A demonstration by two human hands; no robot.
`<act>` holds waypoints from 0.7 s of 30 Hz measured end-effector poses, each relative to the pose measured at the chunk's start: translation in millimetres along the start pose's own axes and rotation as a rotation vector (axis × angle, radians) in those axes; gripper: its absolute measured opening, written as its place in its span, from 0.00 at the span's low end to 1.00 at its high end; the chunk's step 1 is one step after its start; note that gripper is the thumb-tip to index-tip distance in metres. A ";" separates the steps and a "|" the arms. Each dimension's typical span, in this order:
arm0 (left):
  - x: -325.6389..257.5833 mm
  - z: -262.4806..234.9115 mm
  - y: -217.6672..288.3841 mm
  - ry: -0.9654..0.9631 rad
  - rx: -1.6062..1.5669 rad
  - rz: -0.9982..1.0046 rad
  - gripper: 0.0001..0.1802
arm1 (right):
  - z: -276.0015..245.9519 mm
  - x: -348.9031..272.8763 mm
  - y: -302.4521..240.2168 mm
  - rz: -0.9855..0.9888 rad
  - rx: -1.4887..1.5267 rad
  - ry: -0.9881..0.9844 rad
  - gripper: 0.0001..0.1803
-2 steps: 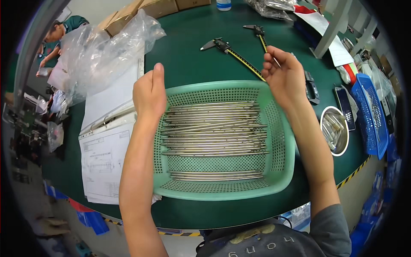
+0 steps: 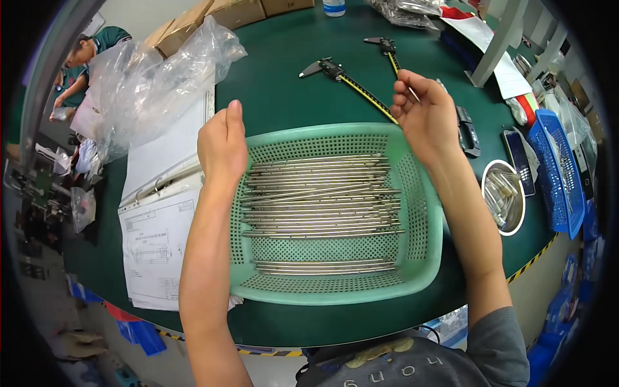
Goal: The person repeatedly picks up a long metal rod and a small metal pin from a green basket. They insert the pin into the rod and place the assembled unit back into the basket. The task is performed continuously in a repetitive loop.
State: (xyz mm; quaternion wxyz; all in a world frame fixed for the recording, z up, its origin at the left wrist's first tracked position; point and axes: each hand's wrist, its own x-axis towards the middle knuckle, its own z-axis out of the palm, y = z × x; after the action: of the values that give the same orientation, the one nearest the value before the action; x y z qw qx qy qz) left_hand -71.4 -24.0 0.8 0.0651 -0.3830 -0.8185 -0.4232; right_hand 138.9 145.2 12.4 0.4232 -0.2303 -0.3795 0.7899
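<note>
A green perforated plastic basket (image 2: 342,296) sits between my forearms. Many slim metal rods (image 2: 322,209) lie crosswise in it, most bunched together. A smaller group of rods (image 2: 325,266) lies along its near side. My left hand (image 2: 222,142) is raised over the basket's left rim, fingers curled and thumb up; whatever it may hold is hidden. Above the far right corner, my right hand (image 2: 424,116) is closed with the fingertips together. A thin silvery piece (image 2: 414,95) shows at those fingers; its full shape is hidden. Beyond lie a digital caliper (image 2: 351,84) and a second caliper (image 2: 389,51).
Paper drawings in a binder (image 2: 158,245) lie left of the basket, under a clear plastic bag (image 2: 155,90). At right are a white bowl of small parts (image 2: 503,197), a phone (image 2: 519,161) and a blue basket (image 2: 558,180). Cardboard boxes (image 2: 235,14) stand behind; another person (image 2: 80,64) works far left.
Both hands have shifted very slightly, staying raised at the basket's sides with fingers closed. The view has moved a touch. The rods lie as before.
</note>
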 end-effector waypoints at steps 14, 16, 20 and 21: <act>11.8 13.9 -35.0 -0.112 -0.098 0.058 0.14 | 7.5 -0.1 25.7 -0.319 -0.668 -0.362 0.07; 8.7 10.0 -33.0 -0.183 0.012 0.069 0.17 | 11.1 -5.8 24.1 -0.375 -0.694 -0.304 0.08; 3.7 15.2 -27.9 -0.242 0.150 0.142 0.19 | 4.7 -18.9 13.3 -0.485 -0.673 -0.201 0.08; 4.5 16.2 -24.8 -0.245 0.171 0.135 0.20 | 0.7 -20.3 6.7 -0.559 -0.712 -0.172 0.08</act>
State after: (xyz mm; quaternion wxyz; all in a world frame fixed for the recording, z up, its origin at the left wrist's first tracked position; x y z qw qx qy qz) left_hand -87.9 -18.0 -23.5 0.0255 -0.4791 -0.8258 -0.2965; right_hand 146.0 125.4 8.4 0.4813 -0.1840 -0.7085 0.4822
